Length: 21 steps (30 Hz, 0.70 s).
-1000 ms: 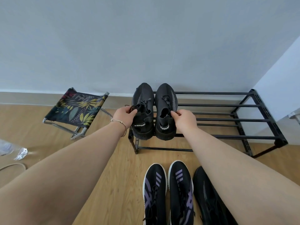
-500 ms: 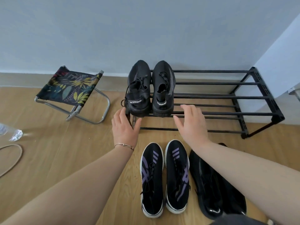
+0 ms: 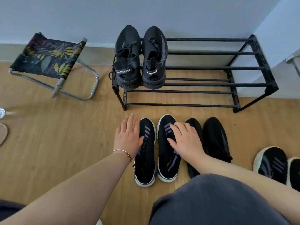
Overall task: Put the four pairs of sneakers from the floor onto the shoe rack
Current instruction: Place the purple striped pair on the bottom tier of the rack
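A black pair marked DESIGNED stands on the left end of the black shoe rack, toes to the wall. On the floor in front lies a black pair with purple stripes and white soles. My left hand rests open against the left shoe's outer side. My right hand lies spread on top of the right shoe. To the right are an all-black pair and a black pair with speckled pale soles at the frame edge.
A folding stool with a leaf-print seat stands left of the rack. A wall corner juts out at the rack's right end. My knee in dark fabric fills the lower right. A plastic bottle lies at the far left.
Both hands let go of the DESIGNED pair on the rack and came back down to the purple-striped pair on the floor. My view tilted downward.
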Motion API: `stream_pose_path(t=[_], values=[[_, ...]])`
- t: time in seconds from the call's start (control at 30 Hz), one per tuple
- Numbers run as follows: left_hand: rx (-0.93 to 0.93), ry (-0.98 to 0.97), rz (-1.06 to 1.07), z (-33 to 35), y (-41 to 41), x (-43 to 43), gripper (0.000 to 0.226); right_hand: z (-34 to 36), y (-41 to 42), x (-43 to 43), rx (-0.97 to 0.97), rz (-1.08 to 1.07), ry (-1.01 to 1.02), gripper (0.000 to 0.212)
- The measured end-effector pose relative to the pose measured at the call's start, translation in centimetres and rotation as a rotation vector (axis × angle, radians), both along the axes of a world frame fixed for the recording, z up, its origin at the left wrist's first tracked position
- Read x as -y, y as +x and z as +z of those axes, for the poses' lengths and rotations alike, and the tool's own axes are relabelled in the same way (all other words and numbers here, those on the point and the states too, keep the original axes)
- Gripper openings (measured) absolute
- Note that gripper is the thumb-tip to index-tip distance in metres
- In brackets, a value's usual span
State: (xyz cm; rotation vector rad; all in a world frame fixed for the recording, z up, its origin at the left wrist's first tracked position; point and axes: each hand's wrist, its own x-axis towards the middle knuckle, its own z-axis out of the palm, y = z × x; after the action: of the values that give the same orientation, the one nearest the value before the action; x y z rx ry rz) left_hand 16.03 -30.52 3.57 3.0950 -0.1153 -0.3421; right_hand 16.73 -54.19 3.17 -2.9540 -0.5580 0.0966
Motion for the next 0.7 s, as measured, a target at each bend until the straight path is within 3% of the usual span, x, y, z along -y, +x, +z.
stream_pose_path(t=[0.1,0.27,0.4,0.47,0.57,0.7], values=[[-0.091,0.068,-0.027,-1.1,-1.8,-0.3,0.079,-1.3,-2.6,0.7,-0.112,-0.017,-0.004,0.052],[-0.205,0.093,0.086,-2.5,-4.4,0.0,0.081,-3.3,-6.7,1.2,-0.508,-0.464,0.257,0.052],[-0.431,0.070,0.249,-3.2,-5.6,0.7,0.080,-4.2,-7.0,1.3,-0.620,-0.554,0.265,0.063],[-0.542,-0.010,0.411,-3.7,-6.1,1.1,0.068,-4.4,-6.4,1.0,-0.671,-0.576,0.236,0.056],[-0.672,-0.231,0.641,-4.6,-6.8,1.4,0.046,-4.7,-6.0,0.6,-0.738,-0.590,0.180,0.026],[-0.641,-0.458,0.793,-5.3,-7.5,1.2,0.042,-4.7,-5.7,0.5,-0.785,-0.666,0.277,0.024]])
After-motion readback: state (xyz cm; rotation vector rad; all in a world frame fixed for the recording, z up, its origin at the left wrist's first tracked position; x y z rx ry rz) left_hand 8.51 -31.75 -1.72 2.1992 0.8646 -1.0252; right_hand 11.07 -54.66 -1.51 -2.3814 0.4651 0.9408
